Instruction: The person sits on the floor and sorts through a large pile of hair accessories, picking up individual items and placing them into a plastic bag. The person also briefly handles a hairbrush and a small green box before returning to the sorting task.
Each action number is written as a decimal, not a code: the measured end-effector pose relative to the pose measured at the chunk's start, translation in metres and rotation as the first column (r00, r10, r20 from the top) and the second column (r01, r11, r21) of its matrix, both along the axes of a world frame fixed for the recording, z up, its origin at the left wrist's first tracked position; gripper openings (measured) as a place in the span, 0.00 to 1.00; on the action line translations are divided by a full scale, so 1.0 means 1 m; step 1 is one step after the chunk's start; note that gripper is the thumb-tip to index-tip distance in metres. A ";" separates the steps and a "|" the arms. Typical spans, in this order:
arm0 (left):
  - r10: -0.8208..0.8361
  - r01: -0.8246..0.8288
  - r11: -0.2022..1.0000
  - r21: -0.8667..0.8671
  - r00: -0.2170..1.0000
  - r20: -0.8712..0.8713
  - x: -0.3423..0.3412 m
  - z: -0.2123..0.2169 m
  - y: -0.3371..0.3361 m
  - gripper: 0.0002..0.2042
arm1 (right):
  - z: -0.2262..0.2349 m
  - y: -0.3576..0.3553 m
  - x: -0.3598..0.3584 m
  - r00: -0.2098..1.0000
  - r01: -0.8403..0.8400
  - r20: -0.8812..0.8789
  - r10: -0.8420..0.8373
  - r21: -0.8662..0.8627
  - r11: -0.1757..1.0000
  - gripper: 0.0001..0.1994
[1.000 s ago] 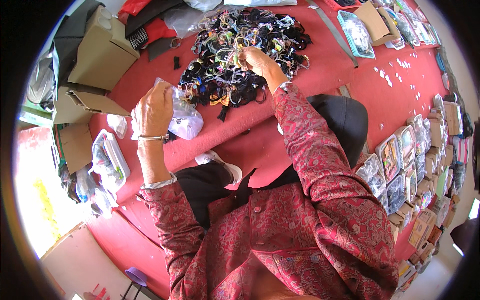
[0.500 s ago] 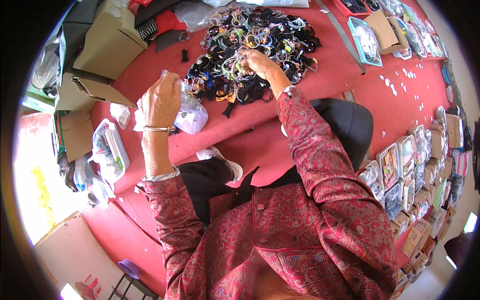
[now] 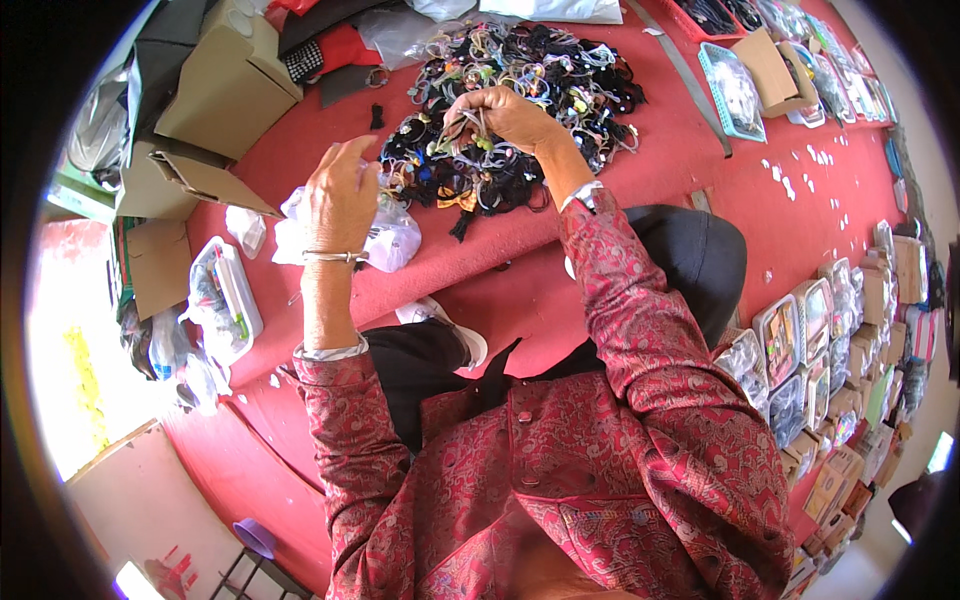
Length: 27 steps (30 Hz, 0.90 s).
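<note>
Hair ties, glossy and looped, heaped [image 3: 520, 100] beneath my right fingers.
My right hand [image 3: 510, 115] pinches several thin bands; my left hand [image 3: 340, 195] half-curled clasps a crinkly clear plastic bag [image 3: 385, 240].

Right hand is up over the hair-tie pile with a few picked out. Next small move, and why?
Probably carry the few hair ties pinched in the right hand left to the clear plastic bag under the raised left hand. They hang lifted just above the pile, and the bag sits close by on the red cloth.
</note>
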State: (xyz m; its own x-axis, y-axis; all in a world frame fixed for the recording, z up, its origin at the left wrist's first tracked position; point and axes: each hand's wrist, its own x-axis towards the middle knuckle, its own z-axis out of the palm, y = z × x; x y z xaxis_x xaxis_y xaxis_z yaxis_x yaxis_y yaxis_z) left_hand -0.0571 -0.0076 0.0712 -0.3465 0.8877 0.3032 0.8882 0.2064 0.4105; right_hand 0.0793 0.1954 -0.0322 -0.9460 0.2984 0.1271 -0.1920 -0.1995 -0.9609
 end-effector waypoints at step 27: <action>-0.183 -0.101 0.980 0.170 -0.136 0.974 0.013 -0.005 0.014 0.08 | 0.081 -0.047 -0.005 0.954 0.298 -0.050 -0.296 0.272 0.915 0.09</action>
State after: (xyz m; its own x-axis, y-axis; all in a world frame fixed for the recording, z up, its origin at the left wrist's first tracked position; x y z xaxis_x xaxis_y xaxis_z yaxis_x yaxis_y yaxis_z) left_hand -0.0445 0.0066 0.0660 -0.3415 0.9107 -0.2326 -0.5466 0.0089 0.8374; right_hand 0.0739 0.1487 0.0489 -0.8176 0.5185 0.2503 -0.2090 0.1379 -0.9681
